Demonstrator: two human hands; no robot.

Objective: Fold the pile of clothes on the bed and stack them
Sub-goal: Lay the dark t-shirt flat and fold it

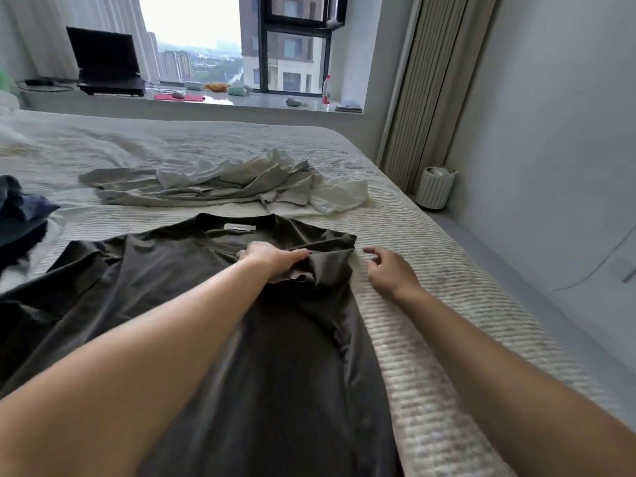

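Here, in the head view, the dark t-shirt [213, 304] lay spread on the bed [430, 339], the left hand [275, 259] pinching its folded-in right sleeve while the right hand [390, 271] hovered open beside it. The fold would probably go best with the sleeve edge kept straight and flattened; the pale clothes [223, 184] waited beyond.

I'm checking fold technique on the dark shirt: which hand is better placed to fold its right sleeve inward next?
The left hand. It already rests on the dark T-shirt, bunching cloth at the right shoulder. The right hand hovers open over the bedcover, off the shirt.
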